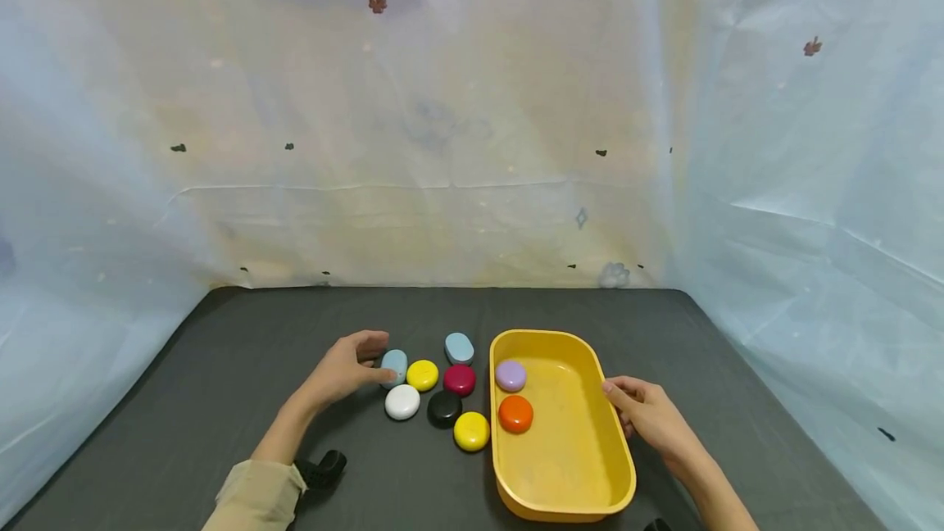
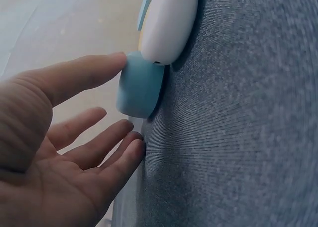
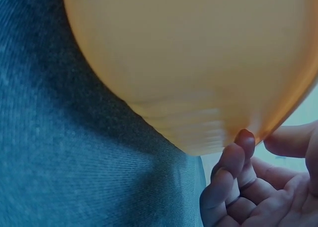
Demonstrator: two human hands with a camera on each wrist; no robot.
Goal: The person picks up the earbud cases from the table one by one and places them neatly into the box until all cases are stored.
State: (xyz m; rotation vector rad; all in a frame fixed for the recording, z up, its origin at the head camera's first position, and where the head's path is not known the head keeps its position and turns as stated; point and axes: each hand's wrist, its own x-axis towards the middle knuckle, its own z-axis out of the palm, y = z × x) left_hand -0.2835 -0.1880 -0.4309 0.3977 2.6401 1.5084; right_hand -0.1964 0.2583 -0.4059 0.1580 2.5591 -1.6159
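Observation:
My left hand is beside a light blue rounded block at the left of a loose group. In the left wrist view the thumb reaches the top edge of that blue block, while the other fingers are spread apart from it. A white rounded piece and a yellow one lie close by. At the right, my right hand pinches the rim of a yellow tray, thumb on top and fingers outside. Inside the tray lie a lilac piece and an orange piece.
Between the left hand and the tray lie another light blue piece, a dark red one, a black one and a second yellow one. A dark grey cloth covers the table, with pale sheeting around it.

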